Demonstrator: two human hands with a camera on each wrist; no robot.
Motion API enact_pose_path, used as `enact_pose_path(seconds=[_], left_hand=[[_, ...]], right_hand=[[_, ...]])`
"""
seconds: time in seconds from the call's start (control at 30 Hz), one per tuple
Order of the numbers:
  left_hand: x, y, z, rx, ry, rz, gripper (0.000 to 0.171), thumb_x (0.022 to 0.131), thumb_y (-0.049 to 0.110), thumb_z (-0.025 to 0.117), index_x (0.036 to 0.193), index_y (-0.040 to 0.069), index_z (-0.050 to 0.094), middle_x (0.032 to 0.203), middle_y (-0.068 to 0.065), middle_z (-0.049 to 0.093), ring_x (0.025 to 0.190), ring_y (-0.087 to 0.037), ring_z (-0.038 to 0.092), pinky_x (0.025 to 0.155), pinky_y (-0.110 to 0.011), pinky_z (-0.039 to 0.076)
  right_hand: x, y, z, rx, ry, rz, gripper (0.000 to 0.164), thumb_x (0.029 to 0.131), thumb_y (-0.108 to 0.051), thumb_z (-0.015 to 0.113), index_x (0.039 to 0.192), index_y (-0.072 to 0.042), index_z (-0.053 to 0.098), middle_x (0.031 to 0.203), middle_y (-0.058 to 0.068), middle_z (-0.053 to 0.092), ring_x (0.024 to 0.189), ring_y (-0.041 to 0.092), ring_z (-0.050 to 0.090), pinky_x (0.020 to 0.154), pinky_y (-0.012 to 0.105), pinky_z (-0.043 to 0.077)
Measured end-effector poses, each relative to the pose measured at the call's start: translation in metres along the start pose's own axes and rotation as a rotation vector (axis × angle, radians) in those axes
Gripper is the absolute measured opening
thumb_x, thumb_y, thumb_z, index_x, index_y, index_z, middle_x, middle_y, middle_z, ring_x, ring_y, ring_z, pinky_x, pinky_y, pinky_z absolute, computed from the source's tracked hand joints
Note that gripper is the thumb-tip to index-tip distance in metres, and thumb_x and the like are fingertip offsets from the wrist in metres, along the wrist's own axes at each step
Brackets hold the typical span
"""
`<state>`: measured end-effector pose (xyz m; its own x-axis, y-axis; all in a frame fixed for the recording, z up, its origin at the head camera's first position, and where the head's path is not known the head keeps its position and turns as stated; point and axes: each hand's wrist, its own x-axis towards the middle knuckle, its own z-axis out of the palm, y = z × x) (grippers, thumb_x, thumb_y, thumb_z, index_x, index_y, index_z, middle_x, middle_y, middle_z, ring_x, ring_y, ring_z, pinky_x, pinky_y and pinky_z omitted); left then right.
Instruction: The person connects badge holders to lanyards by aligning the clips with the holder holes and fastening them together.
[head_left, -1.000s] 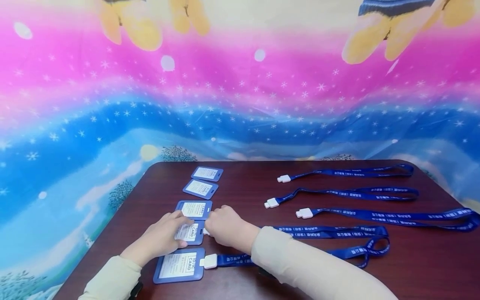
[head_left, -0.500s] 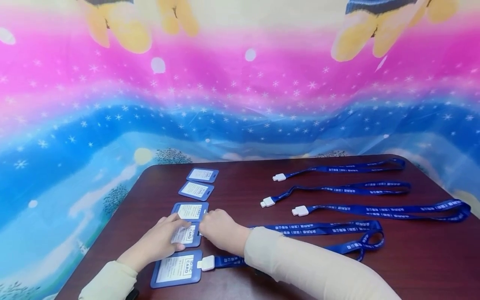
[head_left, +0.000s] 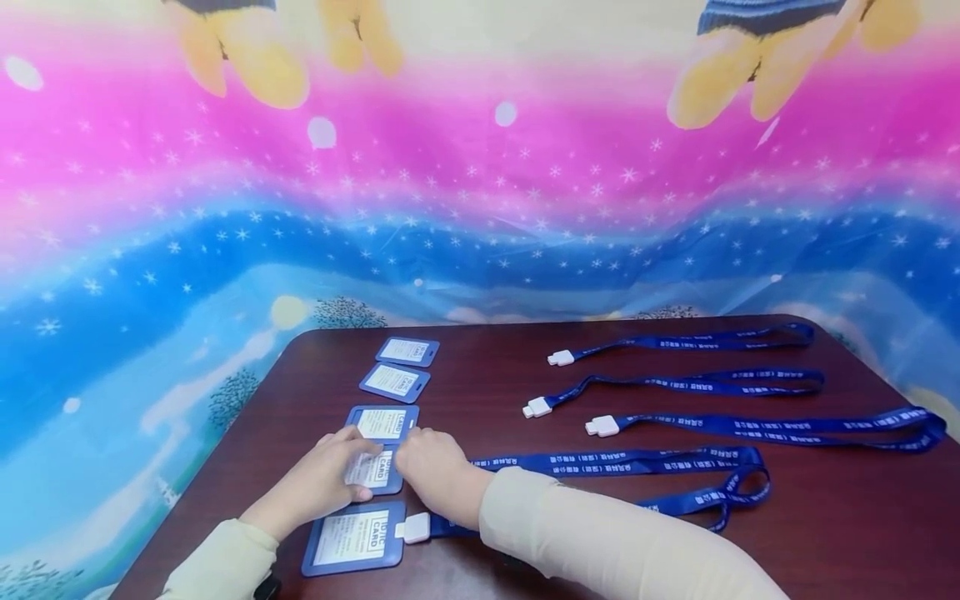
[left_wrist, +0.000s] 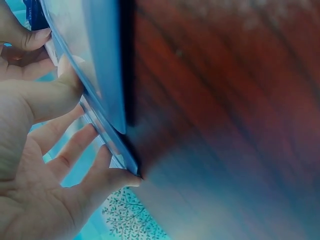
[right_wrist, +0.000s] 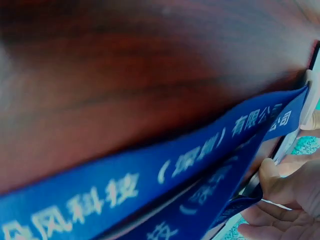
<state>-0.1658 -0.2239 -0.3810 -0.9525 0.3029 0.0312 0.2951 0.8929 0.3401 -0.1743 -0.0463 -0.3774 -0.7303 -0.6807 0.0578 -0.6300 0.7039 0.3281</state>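
My left hand [head_left: 315, 477] holds a blue-framed ID badge holder [head_left: 386, 477] flat on the table, thumb at its near edge and fingers over its far side. Against the slotted right end of this holder, my right hand [head_left: 442, 475] pinches the end of a blue lanyard [head_left: 585, 463]; the curled fingers hide its clip in the head view. In the right wrist view the printed strap [right_wrist: 195, 155] runs up to the fingers. Nearer the front lies another badge holder [head_left: 352, 537], joined at its right end to a white clip [head_left: 414, 527] on a second blue lanyard [head_left: 705, 497].
Farther back in the left column lie three more badge holders, one a blue holder [head_left: 382, 423] right beside my fingers. Three loose lanyards [head_left: 712, 383] stretch across the right side of the brown table [head_left: 480, 375]. A printed cloth [head_left: 480, 192] hangs behind.
My right hand has edged left toward the badge holder, now overlapping its end, and its strap has shifted along. My left hand keeps its hold. The head view has shifted slightly.
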Motion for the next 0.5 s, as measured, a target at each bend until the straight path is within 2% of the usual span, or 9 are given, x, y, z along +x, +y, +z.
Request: enact_pose_path(seconds=[0.13, 0.33, 0.5], left_hand=[[0.0, 0.003, -0.002, -0.016, 0.005, -0.016, 0.047, 0.069, 0.012, 0.09, 0.113, 0.009, 0.073, 0.099, 0.002, 0.058, 0.091, -0.019, 0.051, 0.084, -0.039, 0.05], [-0.001, 0.004, 0.007, -0.014, 0.033, -0.018, 0.046, 0.066, 0.012, 0.092, 0.109, 0.009, 0.075, 0.094, 0.004, 0.055, 0.087, -0.016, 0.049, 0.082, -0.038, 0.049], [0.001, 0.004, 0.007, -0.003, 0.033, -0.009, 0.046, 0.068, 0.013, 0.091, 0.11, 0.007, 0.074, 0.094, 0.004, 0.055, 0.087, -0.016, 0.049, 0.082, -0.037, 0.048]], right_hand=[[0.0, -0.003, -0.005, 0.021, -0.029, 0.033, 0.022, 0.09, -0.025, 0.075, 0.112, -0.027, 0.075, 0.096, -0.003, 0.068, 0.09, 0.009, 0.063, 0.074, 0.022, 0.056], [-0.001, -0.01, -0.006, 0.037, -0.062, 0.088, 0.023, 0.088, -0.026, 0.078, 0.111, -0.029, 0.076, 0.094, -0.003, 0.066, 0.088, 0.008, 0.062, 0.072, 0.023, 0.056], [0.0, -0.008, -0.005, 0.058, -0.007, 0.117, 0.016, 0.09, -0.021, 0.074, 0.105, -0.027, 0.077, 0.089, -0.002, 0.065, 0.083, 0.009, 0.062, 0.067, 0.024, 0.056]])
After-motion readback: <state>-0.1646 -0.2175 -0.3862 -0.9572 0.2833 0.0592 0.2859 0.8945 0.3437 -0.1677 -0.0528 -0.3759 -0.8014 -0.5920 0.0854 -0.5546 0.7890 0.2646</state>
